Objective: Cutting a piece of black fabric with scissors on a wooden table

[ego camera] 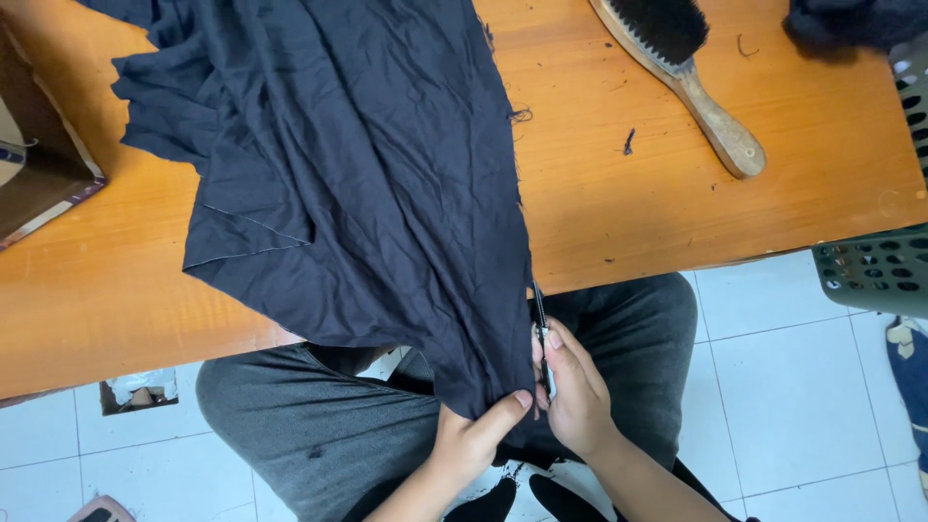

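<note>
Orange-brown table (677, 193) across the top two thirds of the frame, white tiled floor (783, 358) below. Draped over the table's middle and spilling off the near edge: dark navy cloth (358, 174), crumpled, its long axis running from upper left down to lower centre, narrowing to a hanging corner just above the lap. Grey trousers (319, 425) filling the lower centre, under the cloth's tail.

Upper right: wooden brush (691, 82) with black bristles, lying diagonally, handle toward the right edge. Green perforated basket (875, 271) at the right edge, well apart from the hands. Cardboard box (39, 164) at the left edge. Stray thread bits (628, 142) on the bare table right of the cloth.

Lower centre now: left hand (474, 440) clamped on the cloth's lowest corner, thumb on top, pulling it taut. Right hand (575, 396) just beside it, touching the cloth's right edge, closed around small snips (539, 324), blades pointing up along that raw edge. Edge rising straight away from the right hand toward the table, so the right hand nearer the cutting line, left hand anchoring below and to the left.
</note>
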